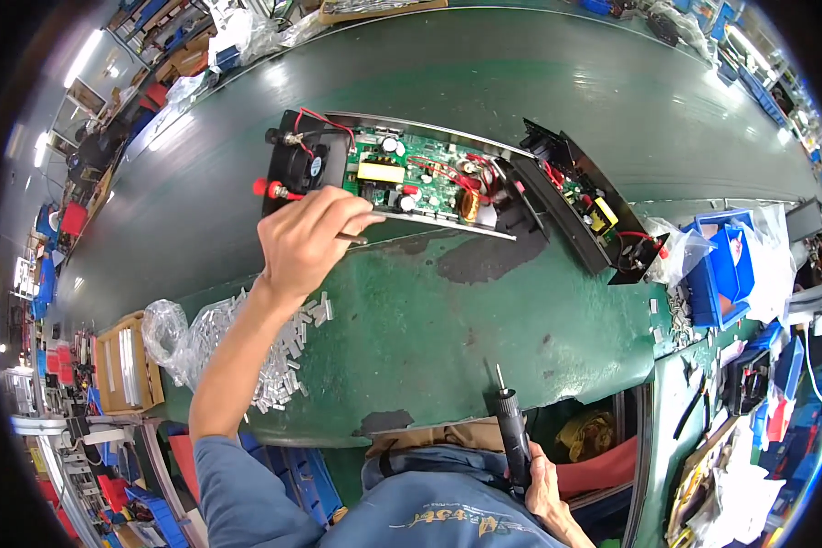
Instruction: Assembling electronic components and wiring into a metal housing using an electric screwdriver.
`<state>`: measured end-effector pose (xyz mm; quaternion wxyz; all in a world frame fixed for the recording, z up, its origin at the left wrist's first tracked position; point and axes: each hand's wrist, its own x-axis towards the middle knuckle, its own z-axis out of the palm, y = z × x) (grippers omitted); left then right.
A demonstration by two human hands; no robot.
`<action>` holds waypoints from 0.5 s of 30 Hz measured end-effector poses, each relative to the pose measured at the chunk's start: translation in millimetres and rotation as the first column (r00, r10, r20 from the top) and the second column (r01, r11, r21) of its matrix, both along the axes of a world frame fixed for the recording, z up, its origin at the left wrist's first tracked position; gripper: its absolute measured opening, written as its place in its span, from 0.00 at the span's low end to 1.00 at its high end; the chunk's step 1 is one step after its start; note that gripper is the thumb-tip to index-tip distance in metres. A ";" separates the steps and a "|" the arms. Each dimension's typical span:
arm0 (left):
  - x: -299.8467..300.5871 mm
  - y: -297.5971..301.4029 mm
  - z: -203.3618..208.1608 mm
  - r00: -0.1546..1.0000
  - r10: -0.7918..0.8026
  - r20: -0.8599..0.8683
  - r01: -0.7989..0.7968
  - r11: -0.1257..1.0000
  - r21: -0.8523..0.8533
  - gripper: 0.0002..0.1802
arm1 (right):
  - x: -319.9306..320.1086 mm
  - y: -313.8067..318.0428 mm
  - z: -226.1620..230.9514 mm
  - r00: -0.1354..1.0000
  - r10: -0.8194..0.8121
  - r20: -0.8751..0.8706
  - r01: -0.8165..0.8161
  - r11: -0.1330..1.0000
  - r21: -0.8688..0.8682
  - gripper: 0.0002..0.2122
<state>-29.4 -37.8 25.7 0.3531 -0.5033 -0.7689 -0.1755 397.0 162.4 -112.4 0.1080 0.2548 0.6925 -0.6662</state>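
Observation:
My left hand (306, 239) is closed at the near left corner of an open metal case (447, 221), fingertips on its near side wall. A short thin dark rod (352, 239) shows by the thumb; whether it is held I cannot tell. Inside the case lies a green circuit board (429, 178) with a yellow transformer, a copper coil and red wires. A black end panel with a fan (315, 166) and a red terminal (274, 189) stands at its left end. Near my body, my right hand (543, 484) grips an electric screwdriver (513, 434), its bit pointing away from me.
A second black case (580, 205) with a board lies tilted against the first one's right end. Small metal clips (283, 365) and a clear plastic bag (205, 333) lie at the left. Blue bins (721, 265) stand at the right. A dark conveyor belt (447, 64) runs behind.

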 end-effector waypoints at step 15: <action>-145.3 35.9 -53.5 0.881 0.470 0.047 -0.472 0.881 0.039 0.12 | 1.8 7.0 -9.7 0.999 0.029 -0.024 -0.029 0.999 -0.018 0.38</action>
